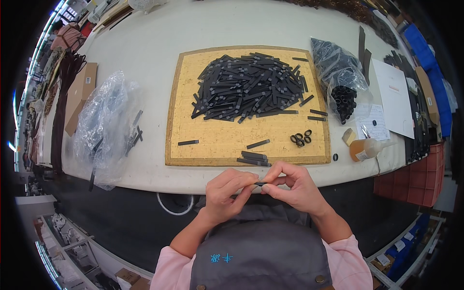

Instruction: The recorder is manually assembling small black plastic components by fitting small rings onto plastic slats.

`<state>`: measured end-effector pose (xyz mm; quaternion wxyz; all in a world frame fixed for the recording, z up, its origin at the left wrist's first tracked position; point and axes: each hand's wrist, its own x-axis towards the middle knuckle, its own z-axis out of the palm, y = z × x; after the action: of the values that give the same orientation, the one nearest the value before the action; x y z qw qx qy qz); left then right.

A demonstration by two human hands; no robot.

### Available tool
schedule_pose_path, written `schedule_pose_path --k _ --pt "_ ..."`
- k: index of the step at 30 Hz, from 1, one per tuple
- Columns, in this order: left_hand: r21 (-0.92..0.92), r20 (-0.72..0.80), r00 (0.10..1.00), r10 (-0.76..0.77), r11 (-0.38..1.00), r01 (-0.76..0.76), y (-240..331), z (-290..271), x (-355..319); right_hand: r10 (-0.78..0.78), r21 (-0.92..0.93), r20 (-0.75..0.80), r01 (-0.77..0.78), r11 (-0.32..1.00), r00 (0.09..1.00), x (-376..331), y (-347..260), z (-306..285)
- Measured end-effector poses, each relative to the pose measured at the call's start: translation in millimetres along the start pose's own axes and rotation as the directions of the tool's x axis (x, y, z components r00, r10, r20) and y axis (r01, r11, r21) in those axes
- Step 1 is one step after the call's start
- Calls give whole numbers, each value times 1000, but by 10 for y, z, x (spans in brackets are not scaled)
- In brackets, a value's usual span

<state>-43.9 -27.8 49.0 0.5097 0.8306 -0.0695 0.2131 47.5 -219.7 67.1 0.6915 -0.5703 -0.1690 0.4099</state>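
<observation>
A broad white table point(159, 43) is spread before the person, and on it a yellow cork-edged board point(217, 140) is laid square to the near edge, apparently as a work surface kept within easy reach. A large heap of black strips point(246, 87) is piled on the far half of the board, so the near half is left for sorted pieces. A crumpled clear plastic bag point(104, 128) lies to the left of the board, and a bag of black tubes point(340, 79) to its right. A small stack of strips point(254, 158) is set at the board's near edge, close to the hands, with a few black rings point(300, 139) just beyond. A single black strip point(259, 183) is held between the left hand point(227, 191) and the right hand point(292, 186), both pinched shut on it, just in front of the table edge.
</observation>
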Motion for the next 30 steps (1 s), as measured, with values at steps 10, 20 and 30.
schedule_pose_path --k 10,20,30 --pt "24 32 998 51 998 -52 -9 -11 14 -297 -526 18 262 809 955 -5 -70 67" --pt "78 25 998 62 995 -64 18 -91 48 -361 -550 -34 284 786 932 -35 -50 124" --pt "162 165 960 226 954 -252 2 -117 63 164 131 89 -175 976 982 105 27 -104"
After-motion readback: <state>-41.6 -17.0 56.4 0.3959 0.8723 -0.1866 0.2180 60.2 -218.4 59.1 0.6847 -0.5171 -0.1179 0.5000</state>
